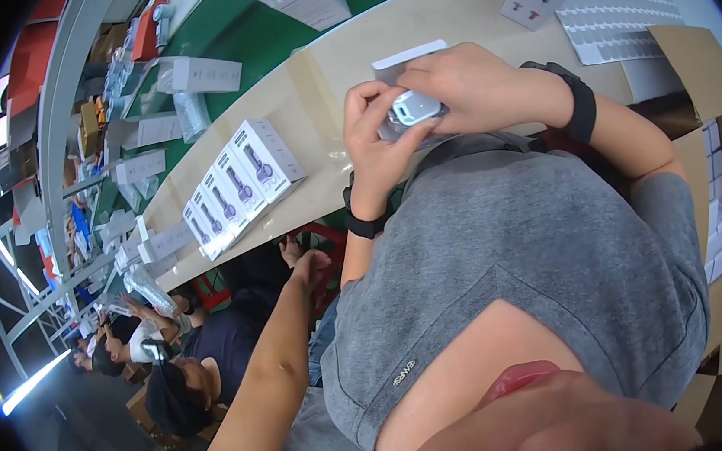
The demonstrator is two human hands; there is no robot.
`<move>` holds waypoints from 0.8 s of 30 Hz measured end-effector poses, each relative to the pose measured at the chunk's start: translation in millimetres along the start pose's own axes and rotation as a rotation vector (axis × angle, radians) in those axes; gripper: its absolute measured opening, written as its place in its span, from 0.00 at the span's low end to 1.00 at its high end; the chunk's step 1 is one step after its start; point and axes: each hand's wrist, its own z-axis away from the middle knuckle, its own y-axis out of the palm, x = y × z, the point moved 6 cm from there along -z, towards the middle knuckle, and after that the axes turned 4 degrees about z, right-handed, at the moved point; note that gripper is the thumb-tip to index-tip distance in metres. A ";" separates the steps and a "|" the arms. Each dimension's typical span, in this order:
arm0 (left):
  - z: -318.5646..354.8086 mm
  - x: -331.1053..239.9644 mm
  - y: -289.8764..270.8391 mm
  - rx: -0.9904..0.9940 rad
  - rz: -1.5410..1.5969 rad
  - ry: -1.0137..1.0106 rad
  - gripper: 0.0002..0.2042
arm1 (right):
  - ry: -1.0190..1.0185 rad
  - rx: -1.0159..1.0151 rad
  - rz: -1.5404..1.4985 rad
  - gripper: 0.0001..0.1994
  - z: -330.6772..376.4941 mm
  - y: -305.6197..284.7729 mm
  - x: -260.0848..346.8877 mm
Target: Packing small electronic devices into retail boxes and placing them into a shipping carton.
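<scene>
So the left hand (377,137) and right hand (465,85) are both curled snugly round a small glossy pale gadget (416,107), rounded corners and all, near the smooth tan tabletop's (436,9) edge. Crisp, boxy white cartons (240,185) line up off to the left.

Two hands (469,85) are holding one small device (416,109), two black wristbands (580,104) are showing, and five printed boxes (240,185) are standing in one row.

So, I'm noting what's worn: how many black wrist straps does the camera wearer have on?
2: the left strap, just behind the left hand, and the right strap, just behind the right hand. Both wrists are in view.
</scene>
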 end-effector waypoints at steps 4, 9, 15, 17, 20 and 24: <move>2.6 25.8 11.1 -0.147 0.178 0.003 0.32 | -0.033 -0.163 0.018 0.21 3.7 1.5 -17.5; 15.4 59.9 18.1 -0.290 0.261 -0.010 0.46 | 0.002 -0.284 -0.052 0.20 12.1 11.1 -45.8; 21.5 83.4 60.2 0.159 0.423 -0.310 0.50 | 0.302 -0.421 -0.627 0.21 53.9 -8.2 -99.5; 22.5 89.0 63.2 0.222 0.316 -0.341 0.50 | 0.289 -0.468 -0.679 0.24 85.7 -0.2 -132.6; 15.0 115.0 50.9 0.185 0.284 -0.348 0.50 | 0.190 -0.436 -0.700 0.32 73.3 53.2 -148.3; -26.0 117.7 31.4 0.039 0.292 -0.253 0.44 | -0.002 -0.267 -0.289 0.43 17.9 72.9 -133.4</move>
